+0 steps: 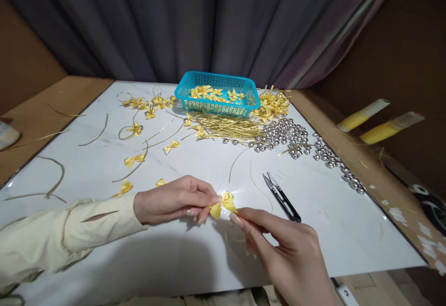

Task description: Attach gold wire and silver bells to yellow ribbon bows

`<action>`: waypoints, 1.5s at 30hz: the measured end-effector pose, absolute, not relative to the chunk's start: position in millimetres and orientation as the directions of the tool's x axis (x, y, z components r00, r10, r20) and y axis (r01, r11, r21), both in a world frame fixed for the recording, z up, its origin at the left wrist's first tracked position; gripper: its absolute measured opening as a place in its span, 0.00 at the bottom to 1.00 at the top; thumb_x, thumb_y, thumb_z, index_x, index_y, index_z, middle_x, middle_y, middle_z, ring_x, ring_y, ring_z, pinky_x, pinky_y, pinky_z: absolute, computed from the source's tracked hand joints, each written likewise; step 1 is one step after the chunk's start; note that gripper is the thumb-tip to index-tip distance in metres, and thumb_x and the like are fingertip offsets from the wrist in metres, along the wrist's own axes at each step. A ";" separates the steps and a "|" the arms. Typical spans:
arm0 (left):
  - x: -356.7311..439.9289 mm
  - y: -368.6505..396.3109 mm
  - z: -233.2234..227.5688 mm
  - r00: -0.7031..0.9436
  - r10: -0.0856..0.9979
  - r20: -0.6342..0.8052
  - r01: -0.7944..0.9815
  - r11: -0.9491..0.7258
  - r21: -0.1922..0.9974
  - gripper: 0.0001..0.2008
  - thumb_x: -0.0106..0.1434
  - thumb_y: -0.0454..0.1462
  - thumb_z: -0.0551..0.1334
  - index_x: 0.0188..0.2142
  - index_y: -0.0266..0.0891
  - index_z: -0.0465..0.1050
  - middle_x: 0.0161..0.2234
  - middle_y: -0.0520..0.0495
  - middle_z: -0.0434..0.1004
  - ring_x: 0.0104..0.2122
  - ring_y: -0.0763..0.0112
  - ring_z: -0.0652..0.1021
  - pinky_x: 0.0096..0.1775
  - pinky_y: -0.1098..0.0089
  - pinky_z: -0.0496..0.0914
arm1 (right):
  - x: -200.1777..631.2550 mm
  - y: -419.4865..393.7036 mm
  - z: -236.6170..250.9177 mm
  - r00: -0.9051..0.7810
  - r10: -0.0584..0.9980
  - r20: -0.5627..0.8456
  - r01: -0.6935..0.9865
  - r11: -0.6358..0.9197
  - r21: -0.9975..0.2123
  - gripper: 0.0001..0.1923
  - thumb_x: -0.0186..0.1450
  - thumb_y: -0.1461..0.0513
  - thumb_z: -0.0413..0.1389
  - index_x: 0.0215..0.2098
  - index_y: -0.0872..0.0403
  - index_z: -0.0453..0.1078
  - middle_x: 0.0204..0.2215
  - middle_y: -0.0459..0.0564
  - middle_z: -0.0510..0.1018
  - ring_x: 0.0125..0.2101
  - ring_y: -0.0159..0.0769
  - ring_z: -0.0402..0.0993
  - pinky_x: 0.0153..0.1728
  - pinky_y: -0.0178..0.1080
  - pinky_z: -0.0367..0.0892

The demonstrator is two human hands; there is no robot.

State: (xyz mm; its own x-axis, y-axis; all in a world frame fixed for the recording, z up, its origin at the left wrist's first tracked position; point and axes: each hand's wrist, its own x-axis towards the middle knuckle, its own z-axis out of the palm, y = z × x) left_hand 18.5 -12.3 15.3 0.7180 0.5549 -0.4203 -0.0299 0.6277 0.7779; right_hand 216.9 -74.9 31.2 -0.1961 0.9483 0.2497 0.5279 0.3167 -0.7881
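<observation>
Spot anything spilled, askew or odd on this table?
Mostly working clutter. The silver beads lie loose and trail toward the right edge of the white board, where some sit right at the rim. Yellow bows lie scattered outside the blue basket. Both hands, left hand and right hand, pinch one yellow bow.

A turquoise perforated plastic basket holding yellow satin ribbon bows stands at the far middle of the white marble-patterned bench. A heap of thin gold wire strips lies just before it, a spread of silver round bells to its right. Black thread snips lie nearer, and loose yellow bows are scattered left.
</observation>
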 end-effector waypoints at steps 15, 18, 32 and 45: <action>13.3 -11.5 30.3 0.695 0.586 -0.416 0.109 0.487 0.867 0.09 0.61 0.37 0.61 0.28 0.32 0.74 0.19 0.52 0.69 0.19 0.80 0.64 0.23 0.76 0.58 | 217.5 -82.5 34.7 -0.103 0.926 0.362 0.547 0.357 -0.758 0.08 0.62 0.65 0.54 0.32 0.52 0.77 0.21 0.45 0.79 0.14 0.28 0.70 0.16 0.28 0.67; 13.0 -11.1 32.2 0.704 0.585 -0.402 0.137 0.444 0.886 0.10 0.62 0.37 0.60 0.28 0.32 0.74 0.20 0.52 0.69 0.18 0.80 0.64 0.23 0.76 0.58 | 217.8 -82.5 35.2 -0.129 0.912 0.390 0.539 0.395 -0.744 0.09 0.61 0.66 0.54 0.33 0.51 0.77 0.22 0.44 0.80 0.15 0.28 0.71 0.17 0.28 0.67; 15.3 -10.2 37.2 0.714 0.586 -0.382 0.190 0.363 0.912 0.10 0.62 0.37 0.59 0.29 0.32 0.74 0.20 0.53 0.70 0.20 0.80 0.65 0.24 0.77 0.61 | 218.1 -84.1 34.6 -0.160 0.892 0.423 0.545 0.437 -0.716 0.08 0.61 0.68 0.54 0.32 0.53 0.76 0.25 0.47 0.81 0.22 0.32 0.77 0.23 0.30 0.71; 16.0 -9.1 38.5 0.711 0.587 -0.386 0.195 0.363 0.911 0.10 0.62 0.37 0.59 0.29 0.32 0.74 0.20 0.53 0.69 0.19 0.81 0.64 0.24 0.77 0.60 | 218.7 -82.2 36.3 -0.203 0.865 0.459 0.531 0.491 -0.691 0.09 0.60 0.71 0.55 0.34 0.54 0.74 0.27 0.46 0.81 0.23 0.30 0.77 0.23 0.28 0.70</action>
State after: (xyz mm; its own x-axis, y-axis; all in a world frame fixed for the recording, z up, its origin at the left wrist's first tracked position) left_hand 16.0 -9.1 38.5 0.7114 0.5874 -0.3859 0.1946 0.3629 0.9113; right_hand 218.7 -82.2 36.3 -0.2027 0.8650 0.4590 0.5310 0.4910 -0.6906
